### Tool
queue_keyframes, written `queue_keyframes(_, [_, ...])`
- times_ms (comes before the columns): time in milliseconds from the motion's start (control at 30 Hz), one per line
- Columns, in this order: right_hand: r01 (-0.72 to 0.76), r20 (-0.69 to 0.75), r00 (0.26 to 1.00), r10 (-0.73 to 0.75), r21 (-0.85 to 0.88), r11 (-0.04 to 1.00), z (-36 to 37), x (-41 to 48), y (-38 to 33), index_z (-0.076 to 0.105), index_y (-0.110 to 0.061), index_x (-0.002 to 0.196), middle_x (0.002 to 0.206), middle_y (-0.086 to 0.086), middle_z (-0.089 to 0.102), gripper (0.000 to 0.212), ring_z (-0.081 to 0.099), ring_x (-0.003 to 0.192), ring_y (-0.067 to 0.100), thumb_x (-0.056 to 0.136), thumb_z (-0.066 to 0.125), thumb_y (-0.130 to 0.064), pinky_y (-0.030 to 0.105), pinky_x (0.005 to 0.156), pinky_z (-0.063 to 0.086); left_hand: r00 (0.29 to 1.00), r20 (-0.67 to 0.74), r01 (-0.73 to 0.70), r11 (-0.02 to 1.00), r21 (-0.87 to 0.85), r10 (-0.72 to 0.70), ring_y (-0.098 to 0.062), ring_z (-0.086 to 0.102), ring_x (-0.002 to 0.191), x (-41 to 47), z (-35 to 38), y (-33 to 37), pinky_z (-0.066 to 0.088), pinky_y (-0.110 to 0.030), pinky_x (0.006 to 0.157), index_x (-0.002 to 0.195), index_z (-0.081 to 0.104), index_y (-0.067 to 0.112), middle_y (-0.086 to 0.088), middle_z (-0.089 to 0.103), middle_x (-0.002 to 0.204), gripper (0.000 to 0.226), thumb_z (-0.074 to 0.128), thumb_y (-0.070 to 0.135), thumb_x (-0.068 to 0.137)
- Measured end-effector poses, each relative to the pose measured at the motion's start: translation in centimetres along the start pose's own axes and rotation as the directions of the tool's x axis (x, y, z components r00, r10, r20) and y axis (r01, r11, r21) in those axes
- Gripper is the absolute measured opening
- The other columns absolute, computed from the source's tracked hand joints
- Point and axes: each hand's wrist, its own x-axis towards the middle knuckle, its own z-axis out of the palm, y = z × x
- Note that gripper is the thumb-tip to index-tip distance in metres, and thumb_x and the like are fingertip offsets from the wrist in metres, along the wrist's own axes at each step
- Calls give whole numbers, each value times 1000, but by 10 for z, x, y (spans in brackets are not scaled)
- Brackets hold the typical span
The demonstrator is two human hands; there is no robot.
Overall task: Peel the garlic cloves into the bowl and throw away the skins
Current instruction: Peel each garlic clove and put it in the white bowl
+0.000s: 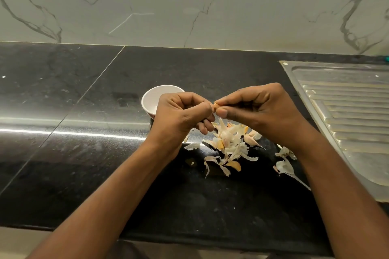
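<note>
Black worktop (84, 164) under my forearms, left hand (181, 115) curled round a garlic clove (215, 106), right hand (259, 111) pinching its tip, loose skins (229, 143) beneath, white bowl (151, 99) just behind

- Two hands, left hand (183, 111) and right hand (259, 109), fingers (229, 102) of both meeting at one spot.
- One garlic clove (215, 107), pinched between those fingers.
- One white bowl (151, 99), just behind the left fingers and partly hidden by them.
- One heap of skins (229, 143) beneath the fingers, with too many overlapping pieces to count exactly.
- One pointed clove (251, 140), apparently unpeeled, at the heap's right edge.
- About three loose skins (285, 166), apart from the heap, under the right wrist.
- One steel drainboard (347, 111), well right of the fingers.
- One dark desk (84, 153).
</note>
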Motion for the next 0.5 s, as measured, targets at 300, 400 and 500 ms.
queue_keyframes(300, [-7,-13,1000,7,-25,1000,3,0,4,79,-24,116,98,-10,82,25,79,89,9,91,78,-27,23,80,64,1000,-10,-3,1000,11,3,-21,64,53,1,0,0,54,-23,51,82,73,-6,-19,69,69,15,65,-11,94])
queue_keyframes(400, [1,-34,999,-2,-9,1000,4,0,3,79,-24,114,96,-11,81,24,79,88,9,91,77,-29,19,78,62,1000,-1,-5,1000,12,5,-21,64,53,0,1,0,53,-23,50,80,73,-4,-20,68,69,16,65,-11,92])
queue_keyframes(500, [1,-70,998,0,22,1000,4,1,3,79,-23,114,97,-9,82,24,80,89,10,91,78,-26,21,79,63,1000,22,-5,1000,28,5,-21,64,52,0,3,-1,53,-23,50,81,72,-6,-18,69,68,15,65,-12,92])
